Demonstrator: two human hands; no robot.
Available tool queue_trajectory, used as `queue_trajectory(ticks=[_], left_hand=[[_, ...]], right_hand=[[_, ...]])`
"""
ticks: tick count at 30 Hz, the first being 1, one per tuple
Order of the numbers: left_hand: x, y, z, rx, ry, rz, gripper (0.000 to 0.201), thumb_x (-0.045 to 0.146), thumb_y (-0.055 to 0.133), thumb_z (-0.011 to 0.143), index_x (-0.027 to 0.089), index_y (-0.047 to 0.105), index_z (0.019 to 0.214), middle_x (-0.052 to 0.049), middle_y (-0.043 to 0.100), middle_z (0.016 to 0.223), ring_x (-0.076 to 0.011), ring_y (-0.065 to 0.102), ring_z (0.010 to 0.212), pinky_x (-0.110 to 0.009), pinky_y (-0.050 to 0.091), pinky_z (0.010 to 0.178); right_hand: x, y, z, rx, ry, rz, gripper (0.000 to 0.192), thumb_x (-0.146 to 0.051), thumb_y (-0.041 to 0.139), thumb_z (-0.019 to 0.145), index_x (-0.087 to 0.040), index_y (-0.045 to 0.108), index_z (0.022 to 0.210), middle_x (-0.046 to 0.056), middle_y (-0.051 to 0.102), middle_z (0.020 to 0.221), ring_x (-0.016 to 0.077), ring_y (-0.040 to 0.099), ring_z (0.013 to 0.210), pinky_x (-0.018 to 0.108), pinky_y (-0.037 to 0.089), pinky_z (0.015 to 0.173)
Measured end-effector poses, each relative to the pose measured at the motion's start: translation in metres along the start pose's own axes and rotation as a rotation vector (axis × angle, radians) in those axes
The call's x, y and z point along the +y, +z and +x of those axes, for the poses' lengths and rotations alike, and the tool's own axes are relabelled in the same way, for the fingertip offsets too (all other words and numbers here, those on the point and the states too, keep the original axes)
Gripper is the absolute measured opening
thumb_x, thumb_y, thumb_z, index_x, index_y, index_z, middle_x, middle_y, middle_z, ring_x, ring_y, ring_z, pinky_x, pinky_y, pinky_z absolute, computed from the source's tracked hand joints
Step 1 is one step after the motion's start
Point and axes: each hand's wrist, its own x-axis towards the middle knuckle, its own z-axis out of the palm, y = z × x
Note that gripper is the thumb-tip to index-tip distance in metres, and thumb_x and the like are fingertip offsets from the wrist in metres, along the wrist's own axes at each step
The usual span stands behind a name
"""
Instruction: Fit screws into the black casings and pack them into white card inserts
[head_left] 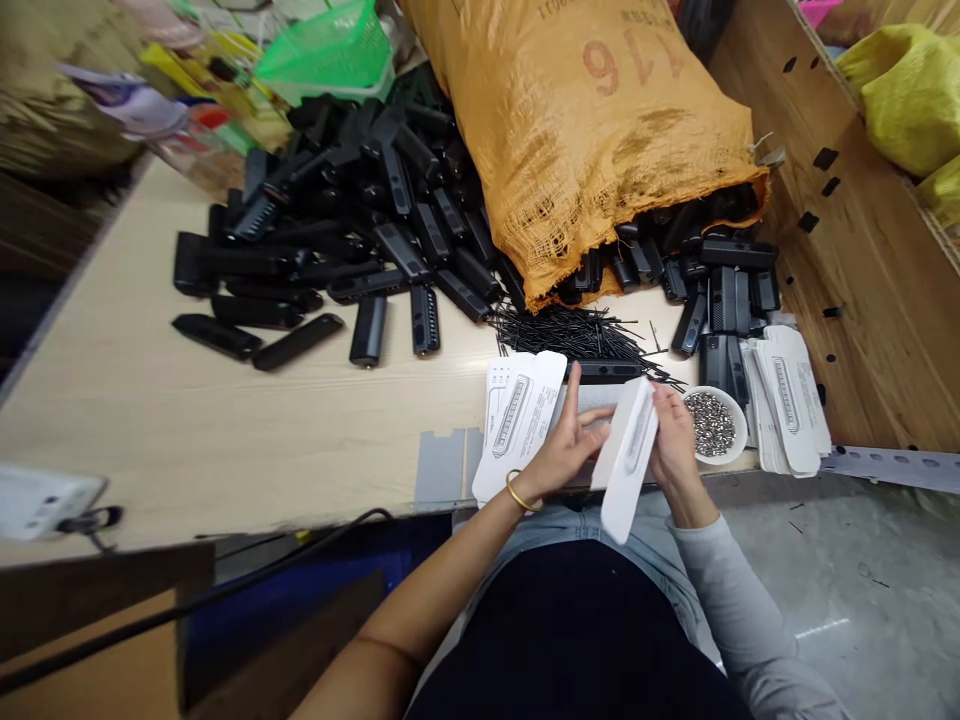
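A white printed folding box (628, 450) is tilted above the table's front edge, with one flap hanging down. My right hand (675, 440) grips its right side, fingers closed on it. My left hand (564, 448), with a gold bangle at the wrist, is just left of the box. Its fingers are stretched out and apart; whether the tips touch the box I cannot tell. Beside that hand lies a stack of flat printed boxes (517, 415). A black handheld piece (604, 371) rests behind both hands, in front of a heap of thin black sticks (577, 335).
A white bowl of small metal parts (712, 425) stands right of my hands, beside another stack of boxes (787, 400). An orange woven sack (600, 130) spills black pieces. More black pieces (367, 330) are piled at left, near a green basket (326, 50). A wooden board (847, 230) borders the right.
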Motion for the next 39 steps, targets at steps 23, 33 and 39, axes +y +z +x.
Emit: queue_trajectory(ticks=[23,33,39], left_hand=[[-0.01,-0.036,0.004,0.528,-0.11,0.3,0.104,0.036,0.077,0.066,0.017,0.013,0.144,-0.02,0.032,0.146,-0.029,0.039,0.133,-0.043,0.034,0.11],[0.02,-0.001,0.021,0.309,0.134,0.917,0.088,0.027,0.063,0.073,0.02,0.022,0.15,-0.011,0.049,0.114,-0.0237,0.056,0.094,-0.038,0.053,0.075],[0.014,-0.005,0.027,0.499,0.425,0.8,0.085,0.018,0.062,0.072,0.02,0.025,0.148,-0.013,0.05,0.127,-0.024,0.052,0.116,-0.037,0.048,0.098]], right_hand=[[-0.044,0.026,0.097,-0.458,-0.647,-1.253,0.057,-0.02,0.07,0.074,-0.01,0.051,0.127,0.016,0.048,0.115,0.0283,0.05,0.107,0.043,0.044,0.094],[-0.077,0.034,0.045,-0.131,-0.668,-0.395,0.057,-0.049,0.068,0.079,-0.023,0.042,0.122,0.008,0.048,0.117,0.0169,0.055,0.1,0.031,0.051,0.083],[-0.06,0.002,0.086,-0.248,-0.467,-1.223,0.037,-0.035,0.04,0.099,-0.012,0.061,0.08,0.011,0.061,0.089,0.0203,0.057,0.09,0.033,0.043,0.084]])
